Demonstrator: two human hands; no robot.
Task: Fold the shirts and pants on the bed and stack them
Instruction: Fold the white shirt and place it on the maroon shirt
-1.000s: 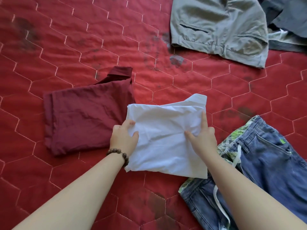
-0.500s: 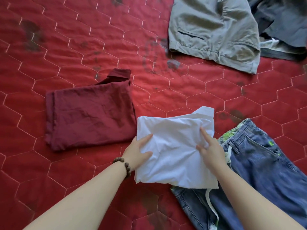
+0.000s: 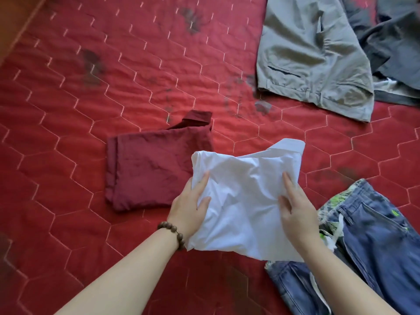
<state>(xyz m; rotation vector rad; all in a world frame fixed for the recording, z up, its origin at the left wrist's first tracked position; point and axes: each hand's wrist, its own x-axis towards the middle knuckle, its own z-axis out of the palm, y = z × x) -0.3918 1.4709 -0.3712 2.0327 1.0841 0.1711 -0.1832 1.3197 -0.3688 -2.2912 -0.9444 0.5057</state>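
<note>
Head-camera footage is filled by a red quilted bedspread (image 3: 113, 87) stitched in hexagons. A folded white cotton shirt (image 3: 245, 201) is held between both hands above the spread, its left edge overlapping the near right corner of a folded maroon shirt (image 3: 150, 169) that lies flat on the bed. The left hand (image 3: 191, 208), with a brown wooden bead bracelet (image 3: 171, 233) at its wrist, is clasped on the white shirt's left side, thumb on top and fingers underneath. The right hand (image 3: 295, 208) is clasped on the right side in the same way, thumb and forefinger laid on the upper face. The shirt's lower right corner hangs over a pair of blue denim jeans (image 3: 375, 251) with a patterned green lining and a white drawstring, spread at the near right. A pair of grey-khaki trousers (image 3: 313, 55) is laid unfolded at the far right, its right edge touching a heap of dark grey garments (image 3: 391, 42).
</note>
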